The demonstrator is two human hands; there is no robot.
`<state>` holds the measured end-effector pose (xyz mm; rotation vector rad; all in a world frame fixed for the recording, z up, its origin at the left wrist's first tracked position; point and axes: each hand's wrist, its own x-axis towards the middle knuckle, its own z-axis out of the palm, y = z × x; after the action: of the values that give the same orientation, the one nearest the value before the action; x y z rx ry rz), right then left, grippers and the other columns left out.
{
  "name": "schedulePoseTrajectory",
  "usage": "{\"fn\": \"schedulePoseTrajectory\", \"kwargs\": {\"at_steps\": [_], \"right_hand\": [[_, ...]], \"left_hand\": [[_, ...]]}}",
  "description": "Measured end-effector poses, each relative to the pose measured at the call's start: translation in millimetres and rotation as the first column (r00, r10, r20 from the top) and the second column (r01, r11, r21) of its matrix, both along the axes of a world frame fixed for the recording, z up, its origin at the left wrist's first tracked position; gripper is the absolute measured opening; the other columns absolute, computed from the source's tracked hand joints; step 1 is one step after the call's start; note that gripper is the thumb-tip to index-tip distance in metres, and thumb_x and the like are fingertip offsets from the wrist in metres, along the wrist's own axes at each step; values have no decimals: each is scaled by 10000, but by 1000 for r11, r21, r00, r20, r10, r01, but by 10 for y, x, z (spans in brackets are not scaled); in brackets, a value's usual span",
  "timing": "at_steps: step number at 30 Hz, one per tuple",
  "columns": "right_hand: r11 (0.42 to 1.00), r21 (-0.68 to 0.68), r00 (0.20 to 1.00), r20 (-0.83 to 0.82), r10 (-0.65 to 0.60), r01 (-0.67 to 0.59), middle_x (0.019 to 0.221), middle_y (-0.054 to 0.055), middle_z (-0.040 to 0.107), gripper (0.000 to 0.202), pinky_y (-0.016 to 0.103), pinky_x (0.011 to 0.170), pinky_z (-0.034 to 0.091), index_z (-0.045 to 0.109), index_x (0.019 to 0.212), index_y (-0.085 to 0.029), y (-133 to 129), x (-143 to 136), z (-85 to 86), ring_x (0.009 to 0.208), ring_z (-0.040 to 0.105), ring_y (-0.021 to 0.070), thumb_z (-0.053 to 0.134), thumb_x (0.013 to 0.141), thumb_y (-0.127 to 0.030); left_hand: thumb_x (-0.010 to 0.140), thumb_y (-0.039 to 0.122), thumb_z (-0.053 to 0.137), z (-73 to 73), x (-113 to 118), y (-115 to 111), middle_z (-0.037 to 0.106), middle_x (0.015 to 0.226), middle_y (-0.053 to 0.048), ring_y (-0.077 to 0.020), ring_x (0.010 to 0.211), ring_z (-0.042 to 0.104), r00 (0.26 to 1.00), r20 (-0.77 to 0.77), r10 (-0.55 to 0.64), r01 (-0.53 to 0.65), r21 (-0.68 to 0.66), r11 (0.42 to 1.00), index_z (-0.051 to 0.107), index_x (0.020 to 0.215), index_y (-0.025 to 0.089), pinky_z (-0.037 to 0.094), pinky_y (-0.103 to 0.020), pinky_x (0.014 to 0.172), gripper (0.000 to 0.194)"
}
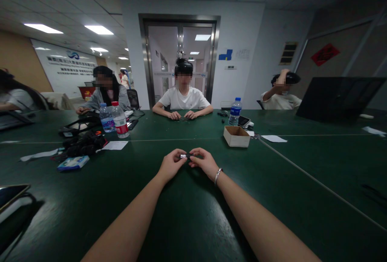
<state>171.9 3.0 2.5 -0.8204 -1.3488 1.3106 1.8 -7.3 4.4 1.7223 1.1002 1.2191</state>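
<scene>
Over the green table [187, 205], my two hands meet in front of me. Between them is a small dark piece with a shiny metal end [183, 156], too small to tell its kind. My left hand [171, 166] pinches it at the silver end between thumb and fingers. From the other side my right hand [205, 163], with a silver bracelet [218, 176] at the wrist, has its thumb and fingers closed at the dark end. The fingers cover part of the piece.
An open cardboard box [236, 138] stands ahead to the right, a water bottle [235, 112] behind it. Leftward are two bottles [120, 121], dark cables and gear [84, 143] and a tissue pack [73, 163]. Several people sit around; one [184, 97] faces me. A dark laptop [338, 98] is far right.
</scene>
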Motion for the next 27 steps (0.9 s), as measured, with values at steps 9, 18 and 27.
{"fn": "schedulePoseTrajectory", "kwargs": {"at_steps": [9,18,27], "right_hand": [[999,36,1000,14,3,-4,849,11,541,346,210,522,529,589,865,-145,15,2,-18,586,635,125,760,605,-297],[998,59,999,39,-18,15,896,20,546,347,215,553,537,591,895,-158,20,-1,-34,630,630,123,747,596,-243],[999,48,997,77,-21,17,859,22,563,312,219,558,540,606,907,-150,9,-11,-25,637,633,127,724,629,-226]], "left_hand": [[720,432,612,-33,-3,61,631,731,-48,-154,668,582,999,25,21,-19,-87,996,629,894,140,445,-250,592,340],[736,537,543,57,22,7,629,677,-46,-157,629,575,995,-78,69,-78,-118,990,629,758,141,437,-252,587,405],[734,541,545,16,39,27,621,649,-36,-149,596,568,995,-38,91,-95,-125,988,626,836,145,425,-234,544,417]]}}
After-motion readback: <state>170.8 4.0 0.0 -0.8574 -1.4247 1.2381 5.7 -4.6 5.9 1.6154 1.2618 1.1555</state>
